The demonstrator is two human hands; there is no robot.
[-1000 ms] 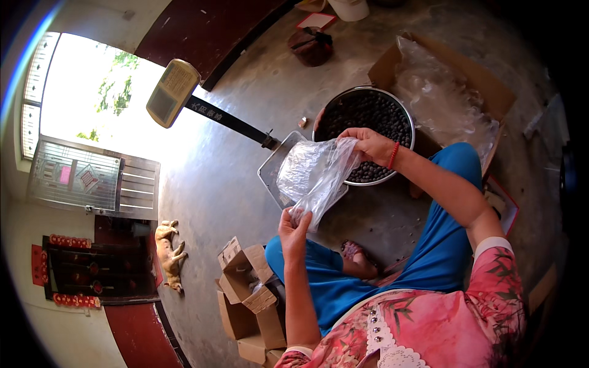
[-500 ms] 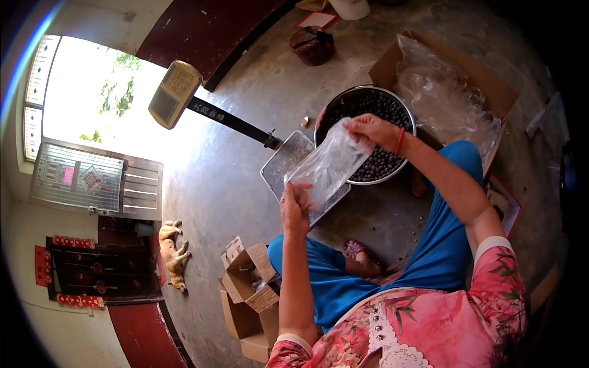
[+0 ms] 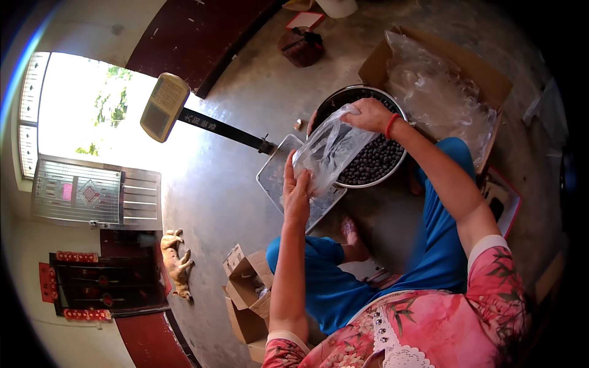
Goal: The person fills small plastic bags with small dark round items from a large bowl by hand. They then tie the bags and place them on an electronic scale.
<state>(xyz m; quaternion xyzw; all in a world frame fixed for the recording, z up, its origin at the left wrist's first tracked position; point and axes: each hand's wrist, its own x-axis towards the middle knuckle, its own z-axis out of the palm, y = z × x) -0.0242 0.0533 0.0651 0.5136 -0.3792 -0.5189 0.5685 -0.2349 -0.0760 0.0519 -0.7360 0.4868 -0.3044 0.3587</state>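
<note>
A clear plastic bag (image 3: 325, 147) is stretched between my two hands, over the near-left rim of a round metal basin (image 3: 405, 150). Dark round berries (image 3: 377, 161) fill the basin. My right hand (image 3: 370, 115), with a red band at the wrist, pinches the bag's upper end above the basin. At the lower end, my left hand (image 3: 297, 193) has the film between its thumb and raised fingers. Below the bag lies the metal platform of a weighing scale (image 3: 276, 168), partly covered by bag and hand.
The scale's display head (image 3: 164, 107) rises on a black post (image 3: 224, 129) at left. Beyond the basin, a cardboard box (image 3: 451, 52) holds clear plastic bags (image 3: 429, 86). Smaller open boxes (image 3: 248, 285) stand by my left knee. A dog (image 3: 177, 264) lies on the floor at left.
My right hand has shifted slightly left and up with the bag's upper end. The bag looks more opened out, and my left fingers now point up. My foot has moved.
</note>
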